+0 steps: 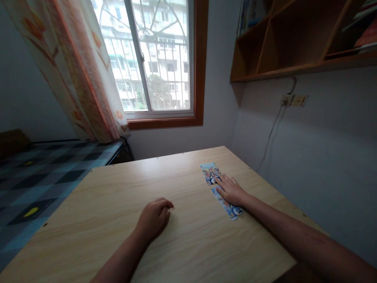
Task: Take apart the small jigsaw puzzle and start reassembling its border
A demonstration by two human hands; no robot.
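My right hand point(231, 191) is spread flat, palm down, on the right part of the wooden table point(118, 204). Its fingertips touch the near edge of a colourful printed card point(209, 172) with blue cartoon figures. Under the palm and thumb lies a second blue printed card point(227, 207), slanted and partly covered by the hand. To the left, my left hand point(153, 218) rests on the tabletop with its fingers curled in. Nothing shows in it, and it is apart from both cards.
A bed with a checked cover point(67, 177) stands left of the table. Behind are a curtain point(76, 70) and a barred window point(165, 59). Wooden shelves point(294, 35) hang at upper right, above a wall socket point(287, 100) with a cable.
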